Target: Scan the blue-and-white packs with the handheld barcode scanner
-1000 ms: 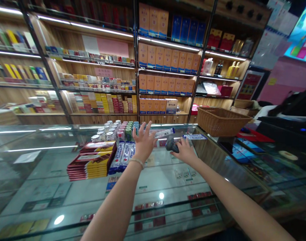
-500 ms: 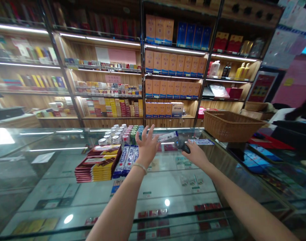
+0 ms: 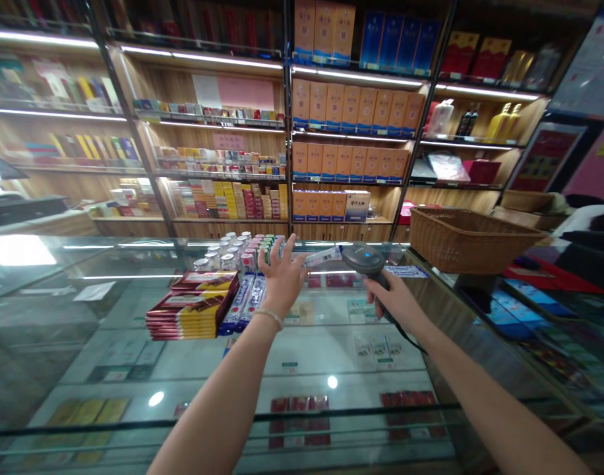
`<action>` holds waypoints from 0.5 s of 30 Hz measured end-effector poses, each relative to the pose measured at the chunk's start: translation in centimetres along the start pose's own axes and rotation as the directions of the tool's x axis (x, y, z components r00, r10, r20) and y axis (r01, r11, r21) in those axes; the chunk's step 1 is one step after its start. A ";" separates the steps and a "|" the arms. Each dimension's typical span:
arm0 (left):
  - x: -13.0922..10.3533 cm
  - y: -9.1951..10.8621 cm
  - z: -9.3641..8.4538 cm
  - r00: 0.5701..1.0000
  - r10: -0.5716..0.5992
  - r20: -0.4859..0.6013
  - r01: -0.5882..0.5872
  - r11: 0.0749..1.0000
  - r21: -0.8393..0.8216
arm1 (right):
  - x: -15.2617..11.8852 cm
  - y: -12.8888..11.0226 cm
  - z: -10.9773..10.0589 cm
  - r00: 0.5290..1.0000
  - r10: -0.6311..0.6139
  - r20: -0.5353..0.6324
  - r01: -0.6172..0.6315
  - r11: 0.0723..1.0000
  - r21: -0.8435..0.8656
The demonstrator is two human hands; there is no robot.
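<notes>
My left hand (image 3: 283, 277) pinches the end of a slim blue-and-white packet (image 3: 324, 256) on its thumb side, with the other fingers spread. A barcode with dark bars seems to face me on the packet. In my right hand (image 3: 393, 297) is a dark grey barcode scanner (image 3: 364, 258), its blue light lit and its head close to the packet's far end. Left of my left wrist lie similar blue-and-white packets (image 3: 245, 303), beside stacked red-and-yellow chocolate bars (image 3: 193, 307). Several small lidded jars (image 3: 225, 251) stand behind them on the glass counter (image 3: 183, 396).
A wicker basket (image 3: 473, 241) stands on the right part of the counter. Another blue-and-white packet (image 3: 405, 271) lies flat just beyond my right hand. A white paper (image 3: 95, 291) is at the left. Shelves of orange boxes (image 3: 351, 105) line the wall behind.
The scanner has risen and turned, so its broad head now shows beside the packet, with its cable in view. My left hand keeps the packet in nearly the same place. The view has shifted slightly.
</notes>
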State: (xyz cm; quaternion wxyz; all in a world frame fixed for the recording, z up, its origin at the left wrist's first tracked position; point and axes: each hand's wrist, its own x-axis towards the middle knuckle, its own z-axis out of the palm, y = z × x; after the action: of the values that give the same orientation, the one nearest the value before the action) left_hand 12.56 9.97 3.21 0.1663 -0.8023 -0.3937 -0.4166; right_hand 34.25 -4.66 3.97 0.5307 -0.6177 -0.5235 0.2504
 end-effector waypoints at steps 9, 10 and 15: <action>0.0 0.1 -0.2 1.000 -0.008 0.009 0.008 1.000 0.012 | -1.1 -0.1 1.7 0.999 0.008 0.049 -0.003 0.995 -0.103; 0.0 0.1 -0.2 1.000 -0.007 0.007 0.007 1.000 0.005 | -1.2 -0.1 1.8 0.999 0.002 0.048 0.003 0.994 -0.113; 0.0 0.3 -0.3 1.000 0.003 0.008 -0.003 1.000 -0.025 | -1.1 0.1 1.9 0.999 0.001 0.050 0.009 0.977 -0.211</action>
State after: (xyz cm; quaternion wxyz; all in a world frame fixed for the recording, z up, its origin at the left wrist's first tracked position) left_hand 12.60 9.64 3.39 0.1552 -0.8065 -0.3881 -0.4182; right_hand 32.31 -4.93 3.00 0.4495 -0.6631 -0.5613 0.2077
